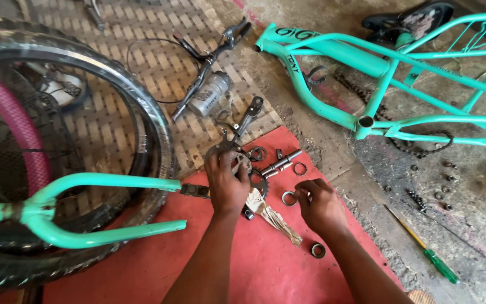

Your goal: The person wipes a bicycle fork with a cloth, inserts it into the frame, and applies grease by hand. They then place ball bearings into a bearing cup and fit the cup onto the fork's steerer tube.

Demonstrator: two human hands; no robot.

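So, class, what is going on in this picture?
A person works over a red mat strewn with bicycle parts. The left hand grips a toothed chainwheel; the right hand pinches a small metal ring. A stripped teal frame lies on the floor, beside a green screwdriver.

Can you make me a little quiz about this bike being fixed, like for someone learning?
1. True or false: the left hand rests on the toothed chainring.
2. What is the right hand pinching? A) metal ring B) screwdriver C) bike chain
3. What colour is the mat under both hands?

Key: 1 true. 2 A. 3 red.
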